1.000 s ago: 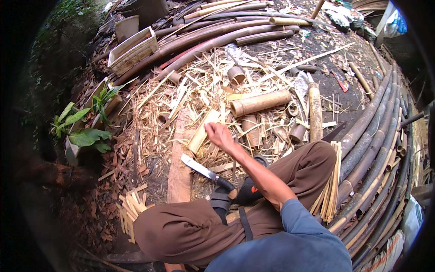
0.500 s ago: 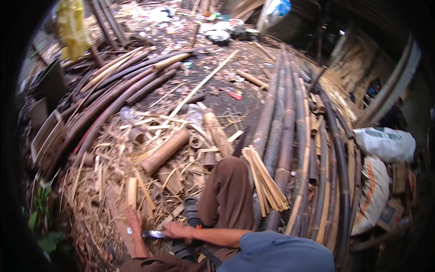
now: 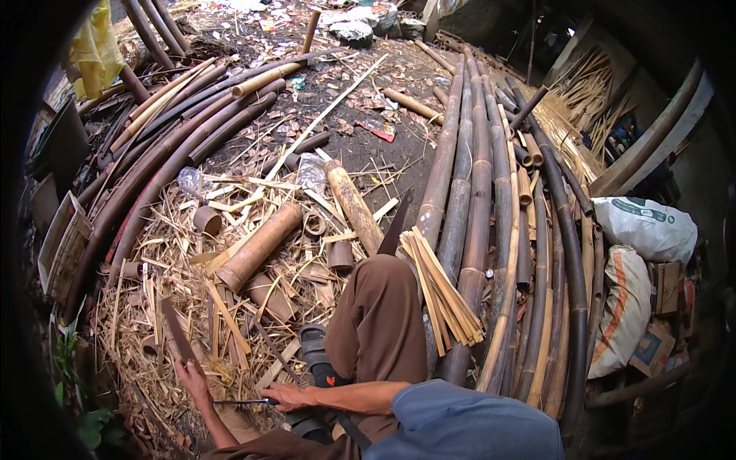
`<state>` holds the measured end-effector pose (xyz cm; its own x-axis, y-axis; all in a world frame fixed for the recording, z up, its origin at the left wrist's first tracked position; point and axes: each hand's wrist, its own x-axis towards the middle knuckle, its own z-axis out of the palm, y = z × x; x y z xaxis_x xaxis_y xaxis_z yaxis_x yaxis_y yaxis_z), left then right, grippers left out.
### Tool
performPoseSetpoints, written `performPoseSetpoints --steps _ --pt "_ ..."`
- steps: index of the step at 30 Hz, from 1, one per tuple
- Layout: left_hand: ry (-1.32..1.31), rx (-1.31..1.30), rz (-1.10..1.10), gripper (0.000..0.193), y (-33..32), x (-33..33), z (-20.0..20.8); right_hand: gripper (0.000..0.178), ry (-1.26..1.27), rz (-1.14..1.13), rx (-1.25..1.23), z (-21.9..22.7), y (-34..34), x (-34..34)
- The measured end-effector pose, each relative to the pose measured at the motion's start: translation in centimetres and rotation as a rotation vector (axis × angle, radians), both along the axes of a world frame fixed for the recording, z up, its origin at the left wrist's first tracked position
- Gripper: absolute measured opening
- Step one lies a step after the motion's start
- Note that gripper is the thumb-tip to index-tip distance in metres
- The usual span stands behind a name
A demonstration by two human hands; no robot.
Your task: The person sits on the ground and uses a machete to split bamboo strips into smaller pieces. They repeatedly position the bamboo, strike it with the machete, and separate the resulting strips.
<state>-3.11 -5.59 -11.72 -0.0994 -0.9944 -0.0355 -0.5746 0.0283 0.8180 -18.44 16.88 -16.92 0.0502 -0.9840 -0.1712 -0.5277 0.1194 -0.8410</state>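
My left hand (image 3: 193, 381) is closed around the lower end of a bamboo strip (image 3: 177, 328), whose brown face shows as it slants up and to the left. In my right hand (image 3: 290, 395) is a knife (image 3: 236, 402); its thin blade points left, and the tip comes close to my left wrist. Beyond my bent right knee, a bundle of split bamboo sticks (image 3: 442, 290) lies fanned across dark bamboo poles (image 3: 477, 192). A dark saw blade (image 3: 395, 227) sticks up beside the knee.
Shavings (image 3: 172, 268) cover the ground around a thick bamboo section (image 3: 261, 245) and a paler bamboo piece (image 3: 353, 205). Curved long poles (image 3: 165, 172) are stacked at left. White sacks (image 3: 645, 228) stand at right. My sandalled foot (image 3: 316, 349) is near the right hand.
The bamboo strip has turned from its pale face to its brown one and shifted left with my left hand. The knife blade has rolled from broadside to nearly edge-on.
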Motion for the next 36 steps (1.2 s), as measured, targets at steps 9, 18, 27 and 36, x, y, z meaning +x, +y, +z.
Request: performPoseSetpoints --steps 9,18,27,36 --pt "0.874 0.126 0.529 0.029 2.6 5.5 9.5 0.031 -0.027 -0.314 0.007 4.6 -5.9 -5.9" --pt "0.719 -0.152 0.371 0.031 9.4 6.1 7.8 0.043 -0.206 -0.102 -0.051 16.7 -2.7 -3.7" --pt "0.054 -0.044 0.307 0.032 10.9 5.9 11.0 0.033 -0.236 0.056 -0.142 22.1 -3.1 -0.1" --pt "0.282 -0.117 0.099 0.02 11.4 5.3 9.2 0.027 -0.192 0.105 -0.063 23.3 -5.2 2.5"
